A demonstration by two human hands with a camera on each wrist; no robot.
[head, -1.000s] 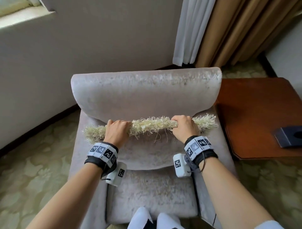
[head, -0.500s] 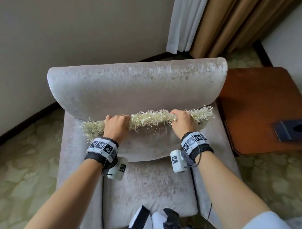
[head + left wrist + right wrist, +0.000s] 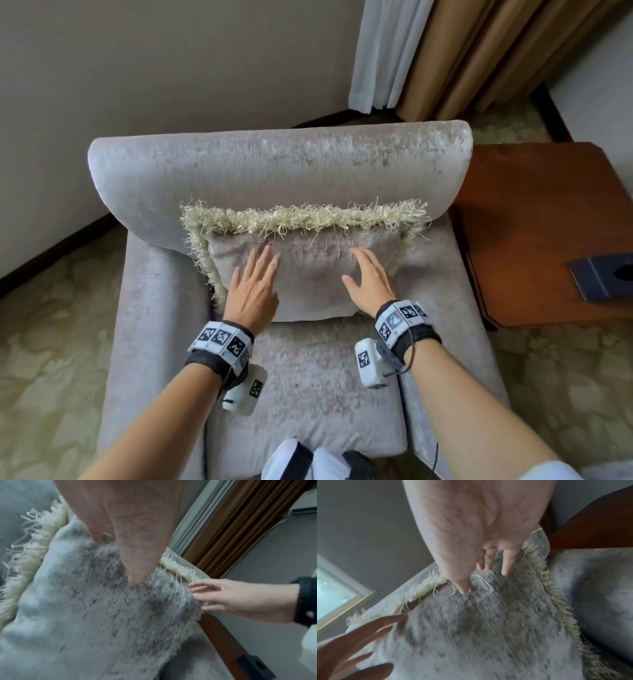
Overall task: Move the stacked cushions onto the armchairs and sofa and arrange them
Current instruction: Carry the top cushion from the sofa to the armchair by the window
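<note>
A grey velvet cushion point(image 3: 308, 274) with a cream fringe point(image 3: 308, 217) stands on the seat of the grey armchair point(image 3: 274, 164), leaning on its backrest. My left hand point(image 3: 253, 284) lies flat on the cushion's left half, fingers straight. My right hand point(image 3: 370, 277) lies flat on its right half, fingers spread. In the left wrist view the left hand point(image 3: 130, 547) touches the cushion point(image 3: 102, 608), and the right hand point(image 3: 223, 596) reaches its fringed edge. In the right wrist view the right hand point(image 3: 481, 561) touches the cushion point(image 3: 479, 635), and the left hand point(image 3: 359, 642) shows at lower left.
A brown wooden side table point(image 3: 548, 233) stands right of the armchair with a dark flat object point(image 3: 603, 277) on it. A white sheer curtain point(image 3: 387, 51) and tan drapes point(image 3: 496, 51) hang behind. Patterned green carpet point(image 3: 51, 342) surrounds the chair; the wall is close behind.
Both hands have let go of the cushion's top fringe and now lie flat on its front face. The cushion now stands upright against the backrest.
</note>
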